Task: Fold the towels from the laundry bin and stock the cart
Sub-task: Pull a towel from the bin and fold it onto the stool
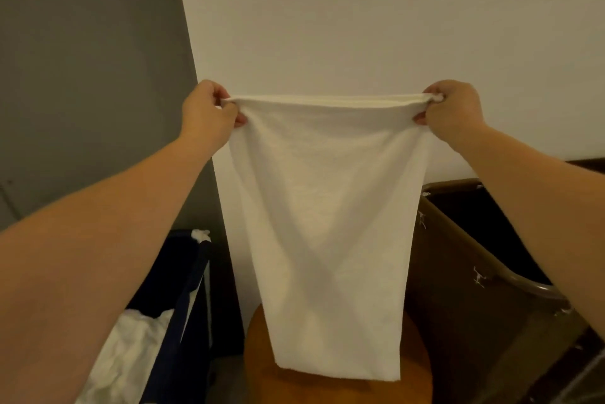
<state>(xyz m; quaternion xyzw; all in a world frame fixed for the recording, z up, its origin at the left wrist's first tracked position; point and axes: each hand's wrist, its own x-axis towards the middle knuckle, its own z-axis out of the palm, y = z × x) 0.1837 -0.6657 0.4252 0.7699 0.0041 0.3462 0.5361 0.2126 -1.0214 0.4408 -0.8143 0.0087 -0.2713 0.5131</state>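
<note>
Stretching both arms forward and up, the person pinches the top corners of a white towel (327, 207), the left hand (209, 112) and right hand (453, 109) each curled on one. Behind it is a white wall (360, 11). Below, a round wooden stool (327, 392) stands between a dark laundry bin (193, 289) and a brown bin (458, 272). The towel hangs smooth, its bottom edge in front of the stool.

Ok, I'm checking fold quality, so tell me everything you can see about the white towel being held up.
The white towel looks like soft, plain terry cloth. It hangs flat, pulled taut along a thick, rolled-looking top edge, narrowing to a straight bottom edge. The left hand pinches its top left corner, the right hand its top right. Its lower end hangs in front of a round orange-brown stool; contact cannot be told.
</note>
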